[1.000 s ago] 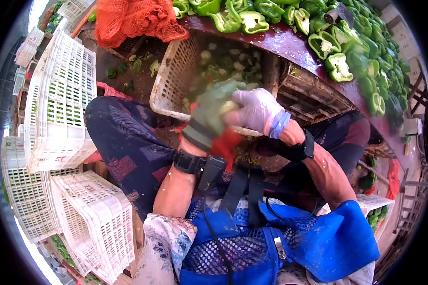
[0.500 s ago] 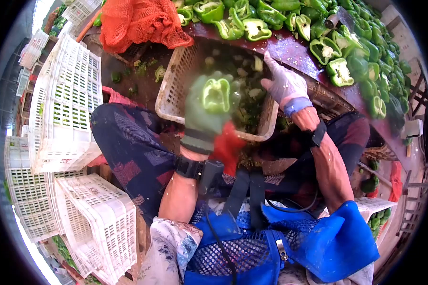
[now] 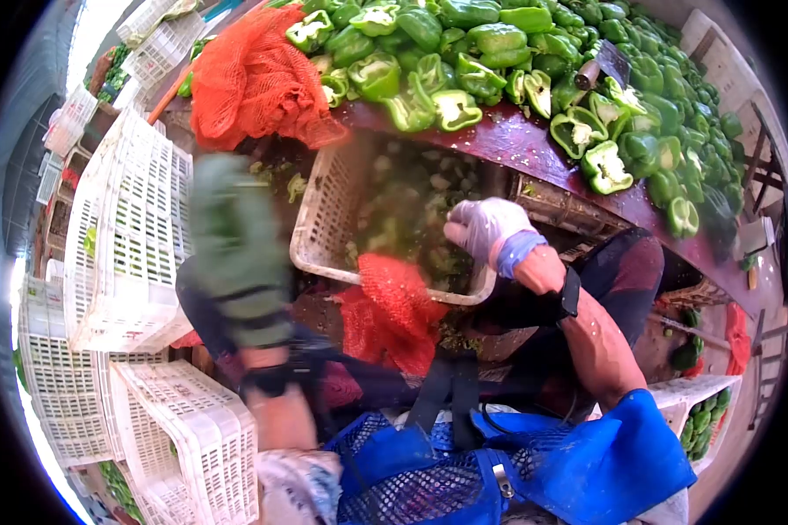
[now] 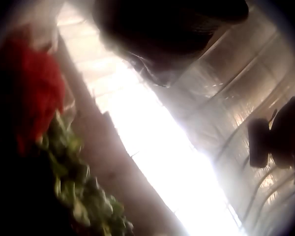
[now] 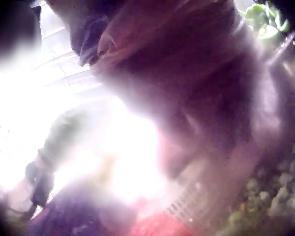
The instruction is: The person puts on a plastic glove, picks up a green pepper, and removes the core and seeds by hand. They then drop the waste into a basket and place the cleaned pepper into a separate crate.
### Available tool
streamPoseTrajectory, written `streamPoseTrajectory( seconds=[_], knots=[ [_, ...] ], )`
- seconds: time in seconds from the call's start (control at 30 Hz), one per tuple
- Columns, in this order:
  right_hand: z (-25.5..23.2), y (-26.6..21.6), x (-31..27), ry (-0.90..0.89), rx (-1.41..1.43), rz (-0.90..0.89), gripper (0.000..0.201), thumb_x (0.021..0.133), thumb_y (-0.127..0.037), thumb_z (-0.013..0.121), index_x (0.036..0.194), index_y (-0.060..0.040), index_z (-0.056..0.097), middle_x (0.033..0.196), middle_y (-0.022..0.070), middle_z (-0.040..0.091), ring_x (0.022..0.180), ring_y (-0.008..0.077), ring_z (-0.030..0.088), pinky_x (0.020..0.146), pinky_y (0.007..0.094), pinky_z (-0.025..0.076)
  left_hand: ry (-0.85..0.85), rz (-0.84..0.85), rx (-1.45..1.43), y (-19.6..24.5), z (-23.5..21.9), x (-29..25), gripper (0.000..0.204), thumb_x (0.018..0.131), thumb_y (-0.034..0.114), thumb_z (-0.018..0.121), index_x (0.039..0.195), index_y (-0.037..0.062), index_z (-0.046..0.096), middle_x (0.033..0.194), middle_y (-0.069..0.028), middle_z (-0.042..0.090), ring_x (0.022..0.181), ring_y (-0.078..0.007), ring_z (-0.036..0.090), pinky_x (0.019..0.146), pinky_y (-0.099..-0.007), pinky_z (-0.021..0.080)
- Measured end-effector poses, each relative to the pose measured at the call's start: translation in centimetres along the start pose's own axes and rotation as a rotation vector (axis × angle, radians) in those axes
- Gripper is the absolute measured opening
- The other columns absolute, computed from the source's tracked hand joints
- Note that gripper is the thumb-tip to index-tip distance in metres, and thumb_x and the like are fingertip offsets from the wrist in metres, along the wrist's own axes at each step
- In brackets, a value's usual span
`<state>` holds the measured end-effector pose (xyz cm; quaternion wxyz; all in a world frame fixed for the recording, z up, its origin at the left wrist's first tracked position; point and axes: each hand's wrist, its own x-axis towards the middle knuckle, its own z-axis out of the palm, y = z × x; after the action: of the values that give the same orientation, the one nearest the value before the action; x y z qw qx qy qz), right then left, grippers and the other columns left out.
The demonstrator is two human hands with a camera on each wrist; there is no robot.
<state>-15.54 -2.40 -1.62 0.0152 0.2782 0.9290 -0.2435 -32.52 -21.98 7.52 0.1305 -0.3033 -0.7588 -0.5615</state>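
My left hand (image 3: 239,232), in a green glove, is blurred beside the stacked white crates at the left; I cannot tell whether it holds anything. Over the right side of a dirty pale crate (image 3: 324,210) hangs my right hand (image 3: 490,229), in a thin whitish glove. Its fingers are loosely curled, and nothing shows in them. Pale green pepper scraps (image 3: 429,188) lie inside that crate. Halved green bell peppers (image 3: 456,109) line the near edge of the dark red tabletop (image 3: 521,129) ahead.
Whole green peppers (image 3: 665,114) heap up behind the halves, with a wooden-handled blade (image 3: 589,73) among them. Red mesh (image 3: 254,83) hangs off the table's left corner; another red mesh piece (image 3: 394,306) lies against the scrap crate. White crates (image 3: 127,245) stack at the left.
The left hand, earlier over the scrap crate with a halved bell pepper, has swung left to the white crates. The right hand, its thumb and fingers spread before, has lowered and curled loosely.
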Motion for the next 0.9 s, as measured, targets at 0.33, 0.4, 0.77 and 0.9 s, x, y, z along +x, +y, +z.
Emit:
streamPoseTrajectory(
  seconds=[0.33,0.4,0.77,0.9],
  knots=[
    [-4.2,2.5,9.8,0.583,-0.219,0.074,0.045,0.075,-0.033,0.077,0.106,-0.0044,0.061,0.091,0.0155,0.066,0.085,0.0290,0.066,0.076,0.0386,0.055,0.341,0.671,1.168,-8.5,-19.7,17.5,0.039,0.095,0.029,0.060,0.123,0.0015,0.059,0.123,-0.0178,0.060,0.116,-0.0318,0.055,0.100,-0.0393,0.043],
    [-3.5,2.1,11.6,0.469,-0.152,0.180,0.076,0.070,-0.038,0.076,0.132,-0.0011,0.051,0.107,0.0204,0.064,0.099,0.0354,0.062,0.085,0.0416,0.051,0.082,0.370,0.593,-7.7,-11.3,13.4,0.032,0.092,0.016,0.063,0.121,0.0040,0.060,0.121,-0.0096,0.062,0.110,-0.0205,0.059,0.096,-0.0335,0.046],
    [-5.5,2.3,4.6,0.369,0.406,-0.224,0.072,0.069,-0.017,0.081,0.133,-0.0022,0.051,0.132,0.0187,0.055,0.120,0.0280,0.055,0.102,0.0345,0.044,-0.715,-1.045,-1.384,-1.1,17.3,-2.5,0.053,0.095,0.051,0.050,0.124,0.0068,0.057,0.109,-0.0115,0.065,0.096,-0.0241,0.065,0.079,-0.0378,0.059],
    [-4.4,1.3,2.4,0.482,0.098,-0.571,0.068,0.072,-0.030,0.079,0.133,-0.0103,0.056,0.139,0.0161,0.051,0.127,0.0363,0.045,0.106,0.0404,0.037,-0.568,-0.779,-1.376,-3.0,17.7,-2.9,0.048,0.096,0.045,0.051,0.124,0.0057,0.058,0.108,-0.0097,0.067,0.093,-0.0217,0.067,0.081,-0.0363,0.057]
  ],
)
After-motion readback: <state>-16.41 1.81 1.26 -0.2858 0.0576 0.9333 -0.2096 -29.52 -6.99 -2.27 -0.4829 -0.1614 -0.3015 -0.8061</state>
